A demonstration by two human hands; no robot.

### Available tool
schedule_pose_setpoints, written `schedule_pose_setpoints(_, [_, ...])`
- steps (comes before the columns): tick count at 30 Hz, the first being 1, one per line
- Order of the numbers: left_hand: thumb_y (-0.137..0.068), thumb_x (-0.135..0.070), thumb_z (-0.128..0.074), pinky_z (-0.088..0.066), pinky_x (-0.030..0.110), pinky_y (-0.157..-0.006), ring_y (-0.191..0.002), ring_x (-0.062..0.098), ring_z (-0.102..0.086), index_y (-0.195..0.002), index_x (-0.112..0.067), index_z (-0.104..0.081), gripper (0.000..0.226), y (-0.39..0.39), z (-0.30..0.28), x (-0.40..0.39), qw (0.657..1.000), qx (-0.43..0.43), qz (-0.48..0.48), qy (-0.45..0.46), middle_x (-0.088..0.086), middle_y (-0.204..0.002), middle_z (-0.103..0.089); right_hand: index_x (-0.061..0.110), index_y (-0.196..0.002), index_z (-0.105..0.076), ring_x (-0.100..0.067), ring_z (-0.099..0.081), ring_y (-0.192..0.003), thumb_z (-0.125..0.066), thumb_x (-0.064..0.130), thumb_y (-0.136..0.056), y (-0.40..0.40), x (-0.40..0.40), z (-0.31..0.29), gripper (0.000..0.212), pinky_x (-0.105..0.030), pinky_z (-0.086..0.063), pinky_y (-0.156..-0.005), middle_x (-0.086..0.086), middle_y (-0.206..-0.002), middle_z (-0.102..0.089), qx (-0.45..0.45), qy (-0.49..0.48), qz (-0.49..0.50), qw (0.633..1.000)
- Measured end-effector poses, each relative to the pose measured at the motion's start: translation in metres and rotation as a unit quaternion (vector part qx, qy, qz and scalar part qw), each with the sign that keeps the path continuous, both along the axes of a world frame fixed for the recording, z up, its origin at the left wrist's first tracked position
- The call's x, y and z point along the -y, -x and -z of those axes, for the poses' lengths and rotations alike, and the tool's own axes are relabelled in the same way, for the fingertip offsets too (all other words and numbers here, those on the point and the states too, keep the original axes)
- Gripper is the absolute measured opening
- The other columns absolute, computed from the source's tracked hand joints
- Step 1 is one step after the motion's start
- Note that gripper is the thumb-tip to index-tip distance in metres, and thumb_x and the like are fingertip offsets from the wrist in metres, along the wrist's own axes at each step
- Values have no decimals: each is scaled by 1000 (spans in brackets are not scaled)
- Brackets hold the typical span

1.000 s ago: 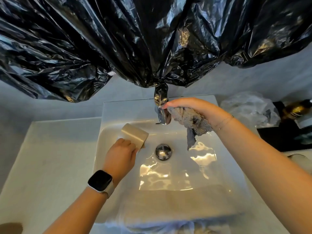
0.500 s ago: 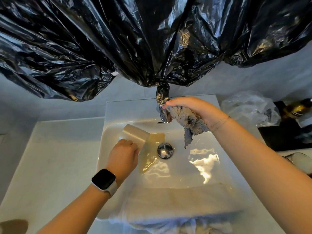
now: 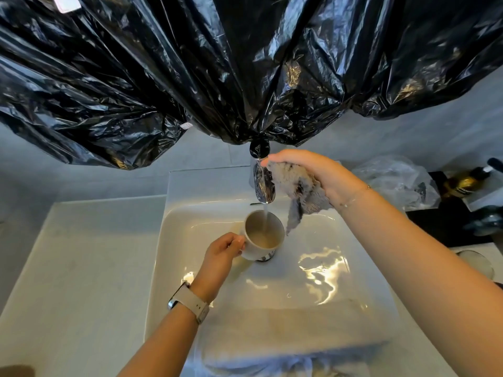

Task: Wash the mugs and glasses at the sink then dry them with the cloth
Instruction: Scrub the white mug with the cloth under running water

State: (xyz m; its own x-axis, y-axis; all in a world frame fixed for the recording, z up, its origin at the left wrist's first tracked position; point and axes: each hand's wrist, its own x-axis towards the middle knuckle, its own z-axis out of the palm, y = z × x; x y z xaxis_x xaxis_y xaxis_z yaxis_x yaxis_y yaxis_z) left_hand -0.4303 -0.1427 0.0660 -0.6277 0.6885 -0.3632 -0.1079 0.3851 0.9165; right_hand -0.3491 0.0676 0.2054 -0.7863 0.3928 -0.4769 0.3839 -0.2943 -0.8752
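Mug [image 3: 262, 235] upright under tap, left hand [image 3: 221, 254] apparently gripping handle

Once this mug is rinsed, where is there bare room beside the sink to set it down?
The counter left of the sink shows as one bare stretch from the wall to the near edge. The right side is crowded: a clear plastic bag, a bottle and a glass. The left hand holds the mug under the tap; the right hand grips the cloth.

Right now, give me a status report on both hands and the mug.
Left hand grips mug by handle, upright under running faucet. Right hand holds cloth at faucet. Nothing blocking.
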Motion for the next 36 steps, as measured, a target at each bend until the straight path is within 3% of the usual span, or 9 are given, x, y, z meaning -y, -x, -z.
schedule_pose_setpoints(5, [-103, -21, -48, -45, 29, -87, -84, 13, -55, -82, -10, -59, 26, -2, 8, -9, 997, 60, -20, -33, 2, -83, -56, 27, -100, -76, -11, -72, -90, -73, 43, -79, -45, -10, 30, 27, -28, -55, -77, 5, -99, -76, 14, -98, 58, 993])
schedule_pose_setpoints(12, [-103, -19, -47, -45, 28, -85, -81, 10, -56, -82, -10, -58, 26, -2, 12, -18, 997, 62, -9, -42, -1, -80, -58, 20, -95, -70, -20, -66, -84, -59, 41, -88, -99, 4, 103, 25, -39, -49, -79, -6, -88, -69, 35, 4, 181, 983])
schedule_pose_setpoints(15, [-103, -19, -47, -46, 27, -85, -80, 10, -56, -81, -10, -58, 27, -5, 11, -23, 997, 60, 0, -42, -1, -80, -58, 2, -101, -61, -21, -63, -94, -49, 31, -90, -109, 8, 127, 34, -39, -47, -86, -7, -94, -68, 36, 27, 186, 982])
schedule_pose_setpoints(19, [-104, -20, -46, -47, 33, -89, -85, 16, -55, -85, -1, -59, 30, -4, 11, -27, 998, 51, 5, -41, 7, -85, -57, 26, -125, -50, -17, -62, -107, -62, 30, -94, -112, 12, 140, 34, -35, -48, -96, 2, -112, -62, 73, 17, 177, 981])
schedule_pose_setpoints(21, [-103, -21, -46, -48, 28, -86, -84, 13, -57, -84, -4, -60, 29, -4, 11, -28, 998, 47, 5, -41, 6, -85, -58, 20, -121, -59, -17, -66, -102, -68, 36, -87, -113, 14, 142, 39, -32, -52, -92, 1, -108, -69, 73, -47, 179, 980])
schedule_pose_setpoints(24, [-103, -21, -47, -49, 21, -81, -81, 11, -56, -81, -9, -60, 28, -2, 10, -30, 999, 39, 4, -38, 3, -83, -58, 26, -102, -71, -4, -68, -91, -64, 32, -91, -113, 19, 139, 14, -12, -51, -77, 10, -93, -74, 34, -175, 172, 969])
schedule_pose_setpoints(28, [-103, -21, -47, -47, 27, -83, -82, 14, -53, -83, 0, -57, 30, 0, 11, -31, 1000, 18, -2, -22, 11, -83, -55, 23, -102, -71, -1, -59, -94, -57, 25, -97, -115, 16, 142, 14, -1, -38, -81, 13, -103, -61, 58, -406, 66, 909])
schedule_pose_setpoints(32, [-102, -21, -49, -46, 27, -80, -79, 11, -53, -85, 0, -60, 28, -1, 11, -32, 1000, -26, -1, -12, 19, -90, -58, 32, -99, -71, -2, -57, -91, -70, 29, -87, -115, 13, 141, 12, -3, -41, -78, 10, -99, -49, 72, -394, 55, 915])
schedule_pose_setpoints(36, [-100, -19, -53, -43, 30, -73, -71, 12, -50, -80, -5, -62, 26, -1, 9, -32, 994, -106, 23, -5, 14, -78, -58, 31, -85, -68, 3, -60, -87, -78, 16, -81, -111, 11, 139, 18, -2, -42, -72, 11, -94, -63, 79, -299, 82, 948])
